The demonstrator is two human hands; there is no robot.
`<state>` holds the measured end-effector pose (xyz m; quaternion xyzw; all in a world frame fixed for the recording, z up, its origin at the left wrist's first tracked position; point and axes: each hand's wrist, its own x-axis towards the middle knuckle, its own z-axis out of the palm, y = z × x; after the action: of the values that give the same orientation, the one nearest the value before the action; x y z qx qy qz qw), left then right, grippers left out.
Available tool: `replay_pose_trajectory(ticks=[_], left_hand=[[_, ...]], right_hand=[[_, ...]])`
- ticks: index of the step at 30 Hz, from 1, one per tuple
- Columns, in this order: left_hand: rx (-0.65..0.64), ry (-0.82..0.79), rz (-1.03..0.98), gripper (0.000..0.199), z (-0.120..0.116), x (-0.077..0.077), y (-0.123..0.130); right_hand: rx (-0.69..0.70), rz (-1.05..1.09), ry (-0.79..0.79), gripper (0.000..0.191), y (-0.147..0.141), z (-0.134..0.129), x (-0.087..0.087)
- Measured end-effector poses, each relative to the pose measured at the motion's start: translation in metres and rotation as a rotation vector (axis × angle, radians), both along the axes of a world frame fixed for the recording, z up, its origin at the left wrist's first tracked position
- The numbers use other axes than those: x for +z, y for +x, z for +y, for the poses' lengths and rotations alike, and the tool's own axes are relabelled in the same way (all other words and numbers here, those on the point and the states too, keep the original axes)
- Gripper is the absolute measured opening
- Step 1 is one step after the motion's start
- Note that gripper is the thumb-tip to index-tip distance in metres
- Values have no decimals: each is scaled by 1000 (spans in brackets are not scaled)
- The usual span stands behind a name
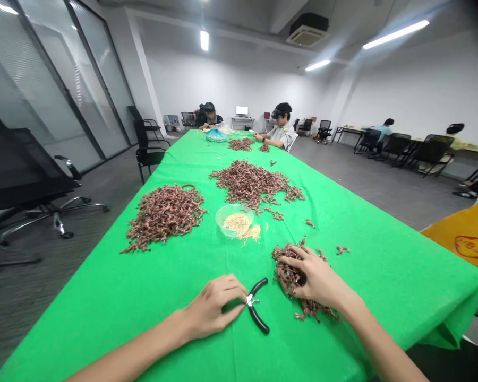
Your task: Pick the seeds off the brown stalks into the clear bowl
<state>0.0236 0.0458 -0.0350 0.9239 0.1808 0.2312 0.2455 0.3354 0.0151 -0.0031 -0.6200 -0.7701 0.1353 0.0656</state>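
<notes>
My left hand point(211, 307) lies near the front of the green-covered table point(143, 329), with thumb and fingers closed around the metal head of small black-handled pliers point(258, 321). My right hand point(314, 278) presses down with spread fingers on a heap of small brown moulded pieces point(287, 273), part of which is hidden under the palm. Two larger brown heaps point(163, 217) point(253, 183) lie farther up the table. Between them, a clear plastic bowl point(223, 212) holds pale granular bits, and some of these have spilled beside it.
Two co-workers sit at the far end, their hands among more brown pieces point(241, 144) near a blue bag point(215, 136). Black chairs point(149, 151) stand along the left side. A yellow bag point(466, 239) sits at the right edge of the view.
</notes>
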Motion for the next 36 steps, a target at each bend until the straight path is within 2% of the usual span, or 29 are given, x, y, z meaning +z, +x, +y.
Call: replay_pose_trajectory(ticks=[5,10,14,20,24,27,29,31,34,36], left_hand=[[9,19,6,20,-2,0,0],[16,83,28,23,-5,0,1],[55,146,52,28,-7,-2,1],[178,248,111,36,-10,-3,-3],[240,274,113,31,-11,-7,-3],[287,249,77,28,-12,-11,-1],[307,226,62,28,-13,-13,0],[302,215,57,29,-13,-15,0],[282,219,52,32,-11,-16,-1],[276,215,50,31,-11,-16,-1]], right_hand=[[-30,-1,-39,81,5,6,12],[-45,-55,-40,87,18,8,12],[-133,-126,-3,90,42,14,7],[-234,-154,-4,86,86,23,6],[-138,-61,-122,95,119,23,16],[-138,-37,-199,98,135,22,32],[-150,-46,-185,96,130,23,43],[-126,-49,-111,91,109,24,51],[17,-14,-39,85,50,25,50],[164,36,-37,92,6,22,42]])
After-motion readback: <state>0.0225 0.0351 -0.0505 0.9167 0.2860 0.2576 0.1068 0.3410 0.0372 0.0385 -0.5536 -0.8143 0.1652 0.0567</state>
